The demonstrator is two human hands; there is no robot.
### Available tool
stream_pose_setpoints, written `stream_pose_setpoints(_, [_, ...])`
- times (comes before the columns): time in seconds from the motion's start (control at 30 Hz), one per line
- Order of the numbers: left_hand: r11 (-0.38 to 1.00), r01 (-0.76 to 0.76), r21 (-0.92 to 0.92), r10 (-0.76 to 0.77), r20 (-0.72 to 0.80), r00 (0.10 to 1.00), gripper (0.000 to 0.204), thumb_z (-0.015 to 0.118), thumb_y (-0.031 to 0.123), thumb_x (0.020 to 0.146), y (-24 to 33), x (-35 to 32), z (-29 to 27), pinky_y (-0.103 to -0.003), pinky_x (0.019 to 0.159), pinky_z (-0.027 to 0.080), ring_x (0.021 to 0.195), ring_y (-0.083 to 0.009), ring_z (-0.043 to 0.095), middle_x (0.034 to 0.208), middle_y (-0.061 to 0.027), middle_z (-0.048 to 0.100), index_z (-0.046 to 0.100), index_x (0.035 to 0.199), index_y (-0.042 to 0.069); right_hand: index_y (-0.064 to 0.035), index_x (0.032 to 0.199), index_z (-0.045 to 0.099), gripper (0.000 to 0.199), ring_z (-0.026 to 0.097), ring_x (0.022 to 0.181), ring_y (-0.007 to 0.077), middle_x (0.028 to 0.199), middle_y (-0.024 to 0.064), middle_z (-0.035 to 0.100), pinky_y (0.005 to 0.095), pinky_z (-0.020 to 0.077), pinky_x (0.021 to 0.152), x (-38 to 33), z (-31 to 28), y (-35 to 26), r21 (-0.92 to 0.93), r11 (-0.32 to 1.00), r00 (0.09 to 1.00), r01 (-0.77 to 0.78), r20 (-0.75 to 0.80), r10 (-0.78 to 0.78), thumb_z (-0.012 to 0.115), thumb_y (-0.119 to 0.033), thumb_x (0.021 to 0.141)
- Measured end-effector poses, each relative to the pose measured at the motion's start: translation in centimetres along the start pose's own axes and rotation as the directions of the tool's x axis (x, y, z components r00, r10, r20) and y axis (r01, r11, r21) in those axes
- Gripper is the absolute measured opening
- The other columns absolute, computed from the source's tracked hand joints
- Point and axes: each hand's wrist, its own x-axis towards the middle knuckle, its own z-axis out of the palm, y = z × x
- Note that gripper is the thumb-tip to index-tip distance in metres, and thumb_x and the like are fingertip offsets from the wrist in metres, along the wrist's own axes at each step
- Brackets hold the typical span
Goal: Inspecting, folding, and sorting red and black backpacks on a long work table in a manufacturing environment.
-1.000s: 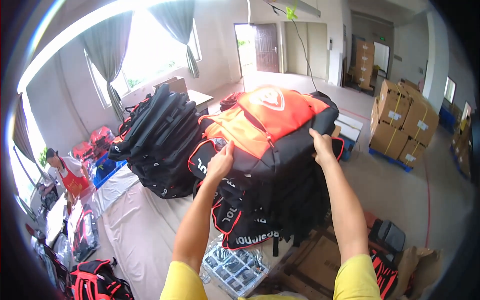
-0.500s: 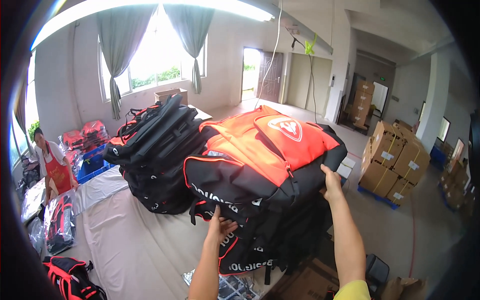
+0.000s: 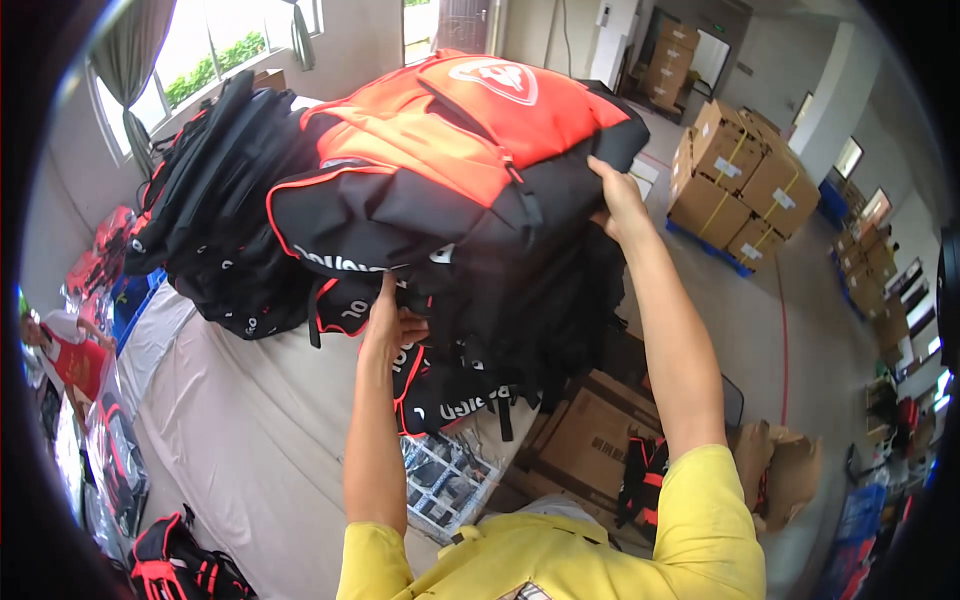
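Observation:
An orange and black backpack [image 3: 450, 150] lies on top of a tall stack of black backpacks [image 3: 500, 330]. My left hand [image 3: 388, 325] reaches in under the near edge of the top backpack and grips the stack there. My right hand [image 3: 618, 200] holds the right side of the top backpack, fingers closed on its black edge. A second pile of black backpacks [image 3: 215, 220] stands to the left on the cloth-covered table [image 3: 250, 430].
Cardboard boxes [image 3: 735, 170] are stacked on the floor at the right. An open brown carton [image 3: 590, 440] sits below the stack. A person in red [image 3: 70, 355] is at the far left. More red and black bags [image 3: 175, 565] lie at the lower left.
The orange backpack has tilted up and come nearer. My left hand slid from the top of the stack to beneath its near edge; my right hand stays on the right side.

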Motion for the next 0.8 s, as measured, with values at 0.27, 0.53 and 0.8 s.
stream_pose_setpoints(0.27, [0.865,-0.426,0.263,0.45,-0.033,0.893,0.039,0.058,0.03,0.108,-1.2,-2.6,8.0,-0.03,0.05,0.052,0.051,-0.0182,0.062,0.079,-0.0097,0.066,0.057,0.126,-0.005,-0.0037,0.116,0.07,0.034,0.076,0.08,0.0216,0.1,0.0083,0.078,0.0394,0.0641,0.065,-0.2,-7.5,-0.9,-0.033,0.999,0.998,-0.004,-0.062,0.002,0.072,-0.032,0.098])
stream_pose_setpoints(0.53, [0.591,-0.643,0.487,0.603,0.262,0.753,0.048,0.058,0.029,0.11,-4.5,-9.0,19.5,-0.038,0.056,0.055,0.054,-0.0244,0.071,0.063,-0.0164,0.069,0.066,0.084,-0.011,-0.0098,0.124,0.071,0.037,0.076,0.094,0.0199,0.112,0.0051,0.078,0.0394,0.0625,0.084,-3.3,-24.8,-2.0,0.117,0.988,0.994,-0.101,0.056,0.095,0.073,-0.036,0.098])
stream_pose_setpoints(0.8, [0.391,-0.656,0.646,0.605,0.357,0.712,0.058,0.057,0.031,0.107,-12.5,-11.6,25.1,-0.045,0.077,0.061,0.068,-0.0332,0.077,0.061,-0.0187,0.071,0.068,0.065,-0.007,-0.0049,0.118,0.073,0.034,0.077,0.096,0.0202,0.11,0.0073,0.079,0.04,0.0637,0.086,-5.2,-36.5,-2.3,0.145,0.983,0.985,-0.109,0.147,0.087,0.075,-0.033,0.099])
